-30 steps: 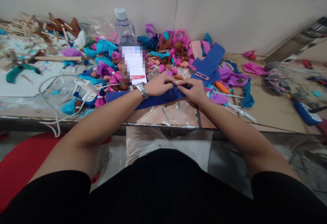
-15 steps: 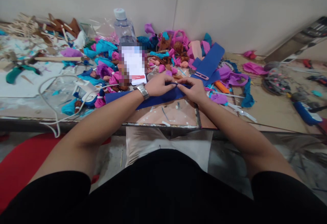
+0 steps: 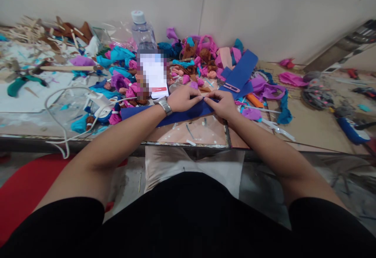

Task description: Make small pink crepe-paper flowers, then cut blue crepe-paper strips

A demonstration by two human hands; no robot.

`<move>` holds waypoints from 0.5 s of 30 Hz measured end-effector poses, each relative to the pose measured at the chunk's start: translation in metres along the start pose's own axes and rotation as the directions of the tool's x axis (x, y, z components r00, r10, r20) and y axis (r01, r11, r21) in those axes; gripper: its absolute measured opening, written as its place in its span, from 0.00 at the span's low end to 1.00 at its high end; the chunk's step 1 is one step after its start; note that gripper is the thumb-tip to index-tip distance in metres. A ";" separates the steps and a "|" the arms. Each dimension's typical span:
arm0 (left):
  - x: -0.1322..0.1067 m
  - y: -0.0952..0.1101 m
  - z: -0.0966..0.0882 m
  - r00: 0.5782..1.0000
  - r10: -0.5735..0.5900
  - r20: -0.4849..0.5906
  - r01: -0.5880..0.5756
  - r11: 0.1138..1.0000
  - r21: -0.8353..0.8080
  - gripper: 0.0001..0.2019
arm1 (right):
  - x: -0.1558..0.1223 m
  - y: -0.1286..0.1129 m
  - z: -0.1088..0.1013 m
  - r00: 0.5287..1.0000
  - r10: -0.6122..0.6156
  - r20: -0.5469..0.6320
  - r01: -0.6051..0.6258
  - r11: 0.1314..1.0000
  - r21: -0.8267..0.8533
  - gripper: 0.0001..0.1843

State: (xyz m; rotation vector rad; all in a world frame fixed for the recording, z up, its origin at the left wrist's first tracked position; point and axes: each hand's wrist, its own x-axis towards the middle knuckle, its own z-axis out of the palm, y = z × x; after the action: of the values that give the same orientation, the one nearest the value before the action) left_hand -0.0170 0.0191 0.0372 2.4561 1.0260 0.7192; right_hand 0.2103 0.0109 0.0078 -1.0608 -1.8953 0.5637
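A long dark blue strip (image 3: 179, 117), which looks like crepe paper or cloth, lies along the table's front edge. My left hand (image 3: 182, 99), with a metal watch on its wrist, pinches the strip's upper edge between thumb and fingers. My right hand (image 3: 223, 103) pinches the same edge just to the right, the two thumb tips almost meeting. Beyond my right hand lies a wider blue piece (image 3: 241, 69) with a pink-handled cutter (image 3: 231, 88) on it. An orange tool (image 3: 255, 100) rests close by.
A lit phone (image 3: 154, 73) leans near a clear bottle (image 3: 143, 30). Crumpled coloured pieces (image 3: 119, 54) are heaped along the wall. A white cable (image 3: 63, 120) hangs over the front edge. Green-handled pliers (image 3: 26, 83) and a hammer (image 3: 67, 68) lie left; a blue tool (image 3: 351, 128) lies right.
My thumbs and fingertips have shifted slightly along the strip's upper edge, and its fold lies a little differently. Both hands keep nearly the same place.
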 end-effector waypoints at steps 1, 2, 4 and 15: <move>0.000 0.000 0.000 1.000 0.000 0.006 0.000 1.000 0.003 0.22 | 0.000 0.000 0.000 1.000 0.004 -0.004 -0.004 1.000 0.004 0.12; 0.000 0.000 -0.001 1.000 -0.001 0.010 0.001 1.000 0.006 0.23 | 0.000 0.001 0.000 1.000 0.005 -0.009 -0.005 1.000 0.007 0.12; 0.000 0.000 -0.001 1.000 -0.004 0.008 0.004 1.000 0.000 0.23 | 0.001 0.001 0.000 1.000 -0.003 -0.014 0.003 1.000 0.004 0.11; 0.002 -0.006 -0.001 0.995 -0.040 0.088 0.050 0.992 -0.117 0.16 | -0.002 -0.007 -0.001 0.999 -0.032 0.018 0.031 0.999 0.036 0.09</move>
State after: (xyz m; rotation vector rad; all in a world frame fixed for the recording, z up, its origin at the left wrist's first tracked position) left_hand -0.0197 0.0240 0.0357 2.3331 0.9746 0.6360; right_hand 0.2080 0.0059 0.0123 -1.0037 -1.9079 0.5893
